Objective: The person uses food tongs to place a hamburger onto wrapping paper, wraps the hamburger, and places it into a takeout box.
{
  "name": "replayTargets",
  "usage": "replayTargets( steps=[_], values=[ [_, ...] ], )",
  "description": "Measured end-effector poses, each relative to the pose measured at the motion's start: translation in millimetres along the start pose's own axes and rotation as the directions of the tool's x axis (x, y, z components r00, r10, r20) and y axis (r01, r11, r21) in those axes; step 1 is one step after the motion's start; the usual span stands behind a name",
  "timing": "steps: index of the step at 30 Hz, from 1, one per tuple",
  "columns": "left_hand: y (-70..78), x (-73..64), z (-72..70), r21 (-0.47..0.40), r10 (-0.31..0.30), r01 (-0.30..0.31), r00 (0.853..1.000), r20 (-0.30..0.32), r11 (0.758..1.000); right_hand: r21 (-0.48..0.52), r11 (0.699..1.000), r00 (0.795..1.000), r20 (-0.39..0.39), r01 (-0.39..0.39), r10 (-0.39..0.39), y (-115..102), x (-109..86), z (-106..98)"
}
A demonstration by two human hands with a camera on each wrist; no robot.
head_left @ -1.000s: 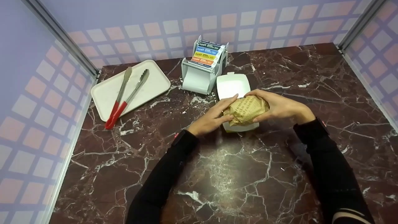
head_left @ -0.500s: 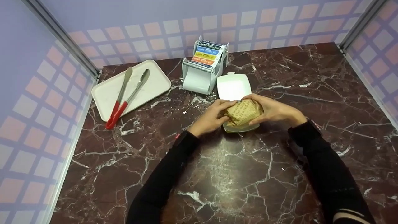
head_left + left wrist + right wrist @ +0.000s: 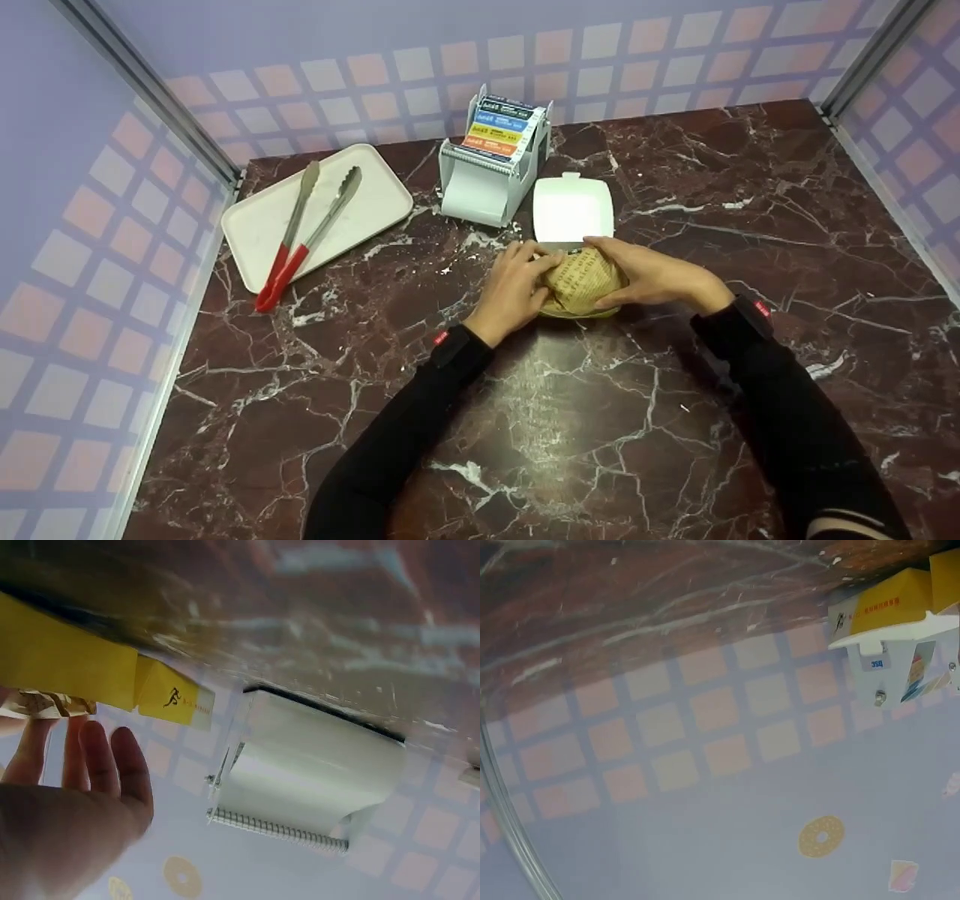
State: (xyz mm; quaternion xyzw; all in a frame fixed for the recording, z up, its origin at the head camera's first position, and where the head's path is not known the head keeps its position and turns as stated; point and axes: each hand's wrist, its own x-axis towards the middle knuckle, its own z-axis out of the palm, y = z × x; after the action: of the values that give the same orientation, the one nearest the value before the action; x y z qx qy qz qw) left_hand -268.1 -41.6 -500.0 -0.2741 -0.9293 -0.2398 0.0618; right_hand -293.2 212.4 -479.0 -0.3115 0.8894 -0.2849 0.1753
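A paper-wrapped burger (image 3: 581, 281), in tan printed paper, sits in the front half of an open clamshell box (image 3: 574, 208). The box is white inside, and its yellow outside (image 3: 67, 652) fills the upper left of the left wrist view. At the burger's left side my left hand (image 3: 511, 289) holds it with bent fingers, thumb low near the front. From the right, my right hand (image 3: 654, 277) grips it between thumb and fingers. The wrapper's crinkled edge (image 3: 49, 703) shows over my left fingertips. Most of the box's front half is hidden beneath the burger; my right hand is outside the right wrist view.
Behind the box to the left stands a label dispenser (image 3: 491, 161) with rolls in several colours. A white tray (image 3: 360, 214) lies at the left, with red-handled tongs (image 3: 281, 277) resting across it. Patterned wall panels (image 3: 375, 75) enclose the marbled table (image 3: 540, 450).
Both hands have brought the wrapped burger down and slightly left into the box's front half. The box has shifted a little to the right, and my left fingers have bent more.
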Motion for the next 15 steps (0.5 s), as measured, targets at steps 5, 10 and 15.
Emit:
replayTargets(
  steps=[5, 10, 15],
  values=[
    [5.2, -5.0, -1.0, -0.022, 0.01, -0.011, 0.999, -0.038, 1.0, -0.015, 0.999, 0.999, 0.023, -0.029, 0.029, 3, -0.1, 0],
    [12.3, -5.2, -0.6, 0.015, 0.077, -0.076, 0.996, -0.042, 0.997, 0.032, 0.999, 1.0, -0.002, -0.018, 0.018, 8, -0.9, 0],
    [12.7, -5.1, 1.2, 0.097, 0.056, -0.054, 0.998, -0.01, 0.994, 0.002, 1.0, 1.0, -0.013, -0.016, 0.016, 11, 1.1, 1]
  ],
)
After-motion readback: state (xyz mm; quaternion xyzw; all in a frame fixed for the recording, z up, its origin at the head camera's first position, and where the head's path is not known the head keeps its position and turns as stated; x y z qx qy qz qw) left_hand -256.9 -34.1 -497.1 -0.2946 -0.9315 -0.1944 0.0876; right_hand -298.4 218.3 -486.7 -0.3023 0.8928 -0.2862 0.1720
